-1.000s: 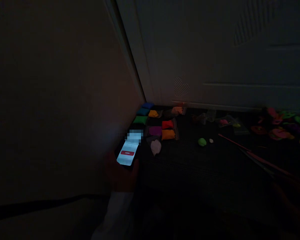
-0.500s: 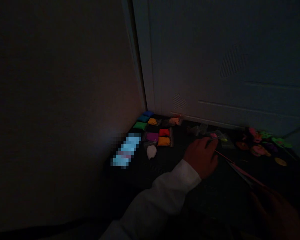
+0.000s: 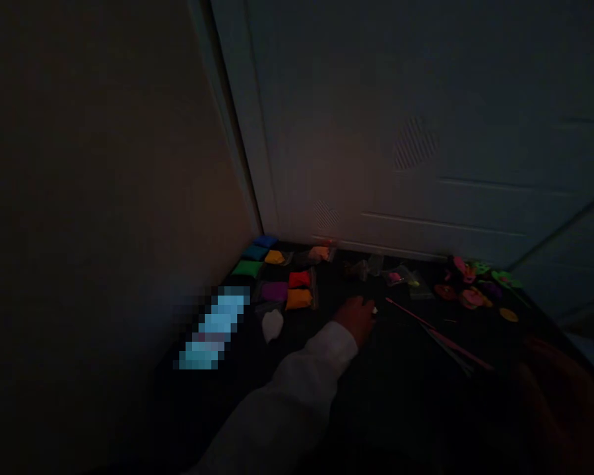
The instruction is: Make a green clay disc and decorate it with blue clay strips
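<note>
In the dim head view my left hand [image 3: 357, 318], in a light sleeve, is low over the dark tabletop with its fingers curled together. A small white piece [image 3: 375, 311] shows at its fingertips. To its right lie a thin pink stick [image 3: 410, 312] and a longer pale tool [image 3: 448, 346], blurred by the dark. My right hand [image 3: 557, 382] is a dim shape at the lower right, its fingers too dark to make out. Beyond my left hand are small clear bags [image 3: 418, 286] with pink and yellow-green bits.
Bags of coloured clay-like material, including orange [image 3: 299, 300], purple [image 3: 274, 291] and green [image 3: 248, 268], lie left of my hand, with a white lump [image 3: 272, 325]. A glowing blurred screen [image 3: 215, 330] is at the left. Colourful shaped pieces [image 3: 472, 297] lie right. Walls [image 3: 327, 165] border the table.
My left hand has drawn back from the clear bags, and a small white piece now shows at its fingertips. My right hand has moved away from the pink stick. The view has shifted right.
</note>
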{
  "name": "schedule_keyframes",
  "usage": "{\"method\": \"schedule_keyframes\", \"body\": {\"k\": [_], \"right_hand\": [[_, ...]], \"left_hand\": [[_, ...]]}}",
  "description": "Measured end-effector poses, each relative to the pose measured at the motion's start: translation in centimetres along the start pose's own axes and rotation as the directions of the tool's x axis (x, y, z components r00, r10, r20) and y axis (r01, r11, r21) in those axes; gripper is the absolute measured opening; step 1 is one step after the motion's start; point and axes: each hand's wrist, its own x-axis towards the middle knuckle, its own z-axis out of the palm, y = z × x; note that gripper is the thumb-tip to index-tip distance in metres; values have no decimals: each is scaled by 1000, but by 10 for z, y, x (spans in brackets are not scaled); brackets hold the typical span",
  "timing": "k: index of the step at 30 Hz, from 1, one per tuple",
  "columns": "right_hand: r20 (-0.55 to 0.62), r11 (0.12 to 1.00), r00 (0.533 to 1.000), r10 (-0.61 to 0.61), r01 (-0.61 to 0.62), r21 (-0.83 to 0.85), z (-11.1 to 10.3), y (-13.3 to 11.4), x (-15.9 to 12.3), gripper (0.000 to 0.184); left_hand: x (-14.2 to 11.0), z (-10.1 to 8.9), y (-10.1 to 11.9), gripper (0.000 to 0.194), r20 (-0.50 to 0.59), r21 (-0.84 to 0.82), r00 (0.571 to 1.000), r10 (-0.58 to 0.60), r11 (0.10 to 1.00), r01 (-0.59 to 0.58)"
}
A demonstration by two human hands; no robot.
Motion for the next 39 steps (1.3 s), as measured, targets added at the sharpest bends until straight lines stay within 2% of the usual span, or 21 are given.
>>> {"method": "schedule_keyframes", "body": {"k": [2,4,5,7,9,11,14,18,22,26,31,34,36,39], "right_hand": [[14,983,999,29,-31,183,20,-33,21,37],[136,960,986,-95,55,273,52,-57,39,33],[265,965,950,-167,101,243,69,-64,46,31],[513,960,814,-272,266,87,102,-71,51,34],[566,950,777,-275,309,37,126,-72,48,37],[596,945,757,-266,326,8,137,-70,43,31],[624,943,741,-249,333,-19,140,-68,39,22],[628,942,749,-213,327,-70,143,-72,46,23],[605,938,773,-190,324,-120,155,-84,54,27],[608,935,771,-190,331,-127,165,-93,55,25],[626,942,757,-188,319,-103,163,-94,53,25],[623,949,755,-206,310,-63,160,-95,53,24],[598,955,770,-223,297,-27,159,-95,53,25],[516,970,827,-225,241,38,160,-92,52,28]], "left_hand": [[9,-9,6,39,-37,-156,999,-40,987,34],[18,-22,13,40,-82,-316,992,-101,946,70],[22,-29,16,38,-98,-399,986,-138,913,88],[27,-43,22,31,-114,-561,972,-208,820,110],[28,-52,26,28,-71,-682,959,-275,714,155],[27,-56,28,26,18,-771,939,-343,593,231],[25,-52,28,21,128,-838,903,-410,443,319],[25,-43,28,23,210,-853,874,-438,355,383],[24,-39,26,23,240,-846,867,-437,344,407],[23,-36,21,23,262,-836,858,-442,340,430],[18,-31,16,25,278,-838,863,-421,333,432],[16,-29,14,19,294,-840,864,-410,322,438],[16,-28,11,13,291,-844,870,-399,321,429],[16,-27,7,13,263,-850,882,-391,339,403]]}}
